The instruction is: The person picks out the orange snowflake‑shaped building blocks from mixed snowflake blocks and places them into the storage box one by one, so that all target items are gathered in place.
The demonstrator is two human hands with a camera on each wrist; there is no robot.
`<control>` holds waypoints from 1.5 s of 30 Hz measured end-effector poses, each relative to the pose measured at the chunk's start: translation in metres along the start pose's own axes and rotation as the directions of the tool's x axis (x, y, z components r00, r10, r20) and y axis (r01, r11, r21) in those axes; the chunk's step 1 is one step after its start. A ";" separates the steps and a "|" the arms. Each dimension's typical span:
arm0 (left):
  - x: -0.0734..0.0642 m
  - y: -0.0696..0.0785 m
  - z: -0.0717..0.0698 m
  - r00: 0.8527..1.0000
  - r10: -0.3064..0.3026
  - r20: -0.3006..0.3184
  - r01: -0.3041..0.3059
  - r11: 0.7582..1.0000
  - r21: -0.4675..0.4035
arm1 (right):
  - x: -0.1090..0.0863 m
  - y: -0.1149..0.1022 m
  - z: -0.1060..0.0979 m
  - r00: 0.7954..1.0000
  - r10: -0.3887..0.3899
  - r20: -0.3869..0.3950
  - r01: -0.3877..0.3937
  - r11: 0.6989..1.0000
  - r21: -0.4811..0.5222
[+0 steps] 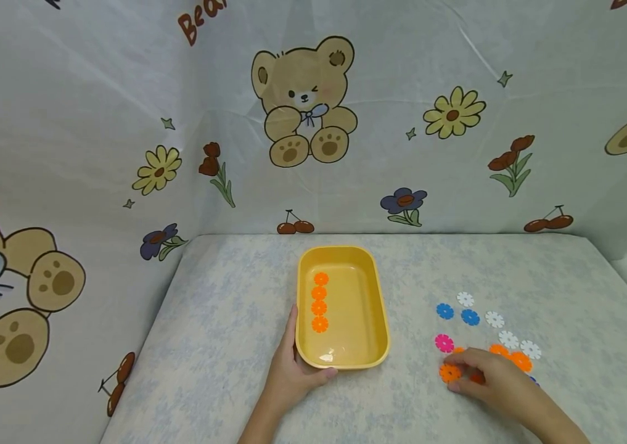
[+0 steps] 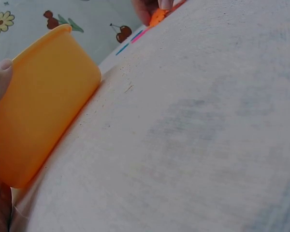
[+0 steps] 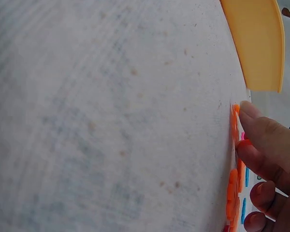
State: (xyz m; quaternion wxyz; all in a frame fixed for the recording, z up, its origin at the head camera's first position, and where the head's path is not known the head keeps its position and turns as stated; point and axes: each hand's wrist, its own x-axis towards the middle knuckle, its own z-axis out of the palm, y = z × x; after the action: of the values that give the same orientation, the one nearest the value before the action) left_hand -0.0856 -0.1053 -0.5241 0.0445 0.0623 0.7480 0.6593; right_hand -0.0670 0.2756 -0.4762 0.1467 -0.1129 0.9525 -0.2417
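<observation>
Gripped the near left corner of the yellow tray [image 1: 354, 296] with the left hand [image 1: 291, 373], with the thumb along its near wall, probably to steady it on the counter [image 1: 224, 370]. Right of the tray, about level with its near end, pinched an orange flower piece [image 1: 449, 373] between thumb and forefinger of the right hand [image 1: 504, 382], seemingly by the edges, likely for want of anything thicker to hold. Found four matching pieces [image 1: 319, 307] inside the tray, in a column along its left side, apparently lined up on purpose. Right of the tray, also found loose white pieces [image 1: 494, 319], blue pieces [image 1: 470, 317] and a pink piece [image 1: 444, 343]. Saw the tray's inside only from the head; saw its outer wall from the left wrist; saw pieces edge-on, and so their thinness, from the right wrist.
</observation>
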 end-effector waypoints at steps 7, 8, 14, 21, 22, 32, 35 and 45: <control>0.000 -0.002 -0.001 1.000 0.010 -0.001 -0.010 1.000 0.006 | -0.002 0.001 0.003 0.999 -0.016 -0.028 0.016 1.000 -0.002; 0.000 -0.002 -0.001 1.000 0.012 -0.001 -0.012 1.000 0.008 | -0.002 0.001 0.003 0.999 -0.011 -0.031 0.011 1.000 -0.006; -0.001 -0.001 -0.001 1.000 0.009 0.005 -0.009 1.000 -0.009 | 0.001 -0.002 0.003 0.998 0.036 -0.058 -0.035 0.999 0.019; -0.001 -0.002 -0.001 1.000 0.016 0.006 -0.016 1.000 -0.014 | 0.012 -0.011 0.000 0.948 -0.104 -0.300 0.109 0.994 0.002; 0.000 -0.002 -0.001 1.000 0.013 0.005 -0.013 1.000 -0.013 | 0.014 -0.012 -0.001 0.934 -0.134 -0.332 0.141 0.990 -0.005; 0.000 -0.002 -0.002 1.000 0.012 0.006 -0.012 1.000 0.015 | 0.039 -0.043 -0.011 0.894 -0.182 -0.410 0.220 0.974 0.048; 0.000 -0.001 -0.002 1.000 0.014 0.004 -0.014 0.999 0.030 | 0.048 -0.052 -0.011 0.867 -0.222 -0.447 0.271 0.962 0.047; 0.000 0.000 -0.002 1.000 0.005 -0.001 -0.005 1.000 0.025 | 0.079 -0.089 -0.005 0.852 -0.299 -0.431 0.382 0.916 0.120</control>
State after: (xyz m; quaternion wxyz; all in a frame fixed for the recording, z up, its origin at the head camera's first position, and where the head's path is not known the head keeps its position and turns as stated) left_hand -0.0858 -0.1073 -0.5241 0.0415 0.0645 0.7560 0.6501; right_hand -0.1292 0.1786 -0.4454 -0.0875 -0.2128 0.8971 -0.3771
